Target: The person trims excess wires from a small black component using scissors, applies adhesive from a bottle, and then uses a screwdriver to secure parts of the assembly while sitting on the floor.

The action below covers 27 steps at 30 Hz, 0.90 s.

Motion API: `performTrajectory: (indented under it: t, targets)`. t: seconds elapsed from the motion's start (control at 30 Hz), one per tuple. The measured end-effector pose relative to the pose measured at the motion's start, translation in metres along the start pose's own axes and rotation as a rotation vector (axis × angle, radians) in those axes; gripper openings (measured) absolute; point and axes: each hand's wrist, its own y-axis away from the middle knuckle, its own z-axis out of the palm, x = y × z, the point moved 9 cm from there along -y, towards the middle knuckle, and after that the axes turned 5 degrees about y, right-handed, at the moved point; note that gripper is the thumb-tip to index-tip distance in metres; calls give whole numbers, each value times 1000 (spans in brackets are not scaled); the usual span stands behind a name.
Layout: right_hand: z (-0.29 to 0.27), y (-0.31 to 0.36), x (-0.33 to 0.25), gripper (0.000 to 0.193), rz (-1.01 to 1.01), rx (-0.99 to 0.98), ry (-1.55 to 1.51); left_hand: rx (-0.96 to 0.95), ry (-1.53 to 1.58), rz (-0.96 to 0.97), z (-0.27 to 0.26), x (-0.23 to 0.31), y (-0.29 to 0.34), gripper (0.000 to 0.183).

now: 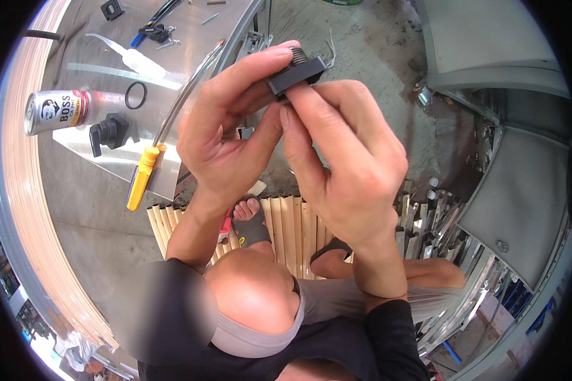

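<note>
A shiny metal worktop [187,60] stands at far left over a stained grey floor [375,63], with grey panels [521,197] along the right (bright light glints off the metal).

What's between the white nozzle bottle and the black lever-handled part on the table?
A thin black ring lies there, on the metal tabletop; head view shows it.

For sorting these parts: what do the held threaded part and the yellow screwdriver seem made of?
Threaded part: probably matte black plastic, from its even, dull surface. Screwdriver: handle likely smooth plastic, given its bright yellow; shaft apparently polished metal, reflecting light.
</note>
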Motion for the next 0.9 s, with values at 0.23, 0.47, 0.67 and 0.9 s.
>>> performTrajectory:
  t: [0.23,0.47,0.67,0.9]
  targets:
    - [-11,-5,12,29,214,73,-269,-12,28,-41,8,6,-10,50]
    - [-11,-6,8,28,235,93,-240,37,93,-122,3,2,-7,52]
    - [-12,-9,7,27,260,66,-173,46,151,-180,2,-1,-8,51]
    - [-13,-11,8,26,260,19,-116,55,184,-201,3,-6,-7,51]
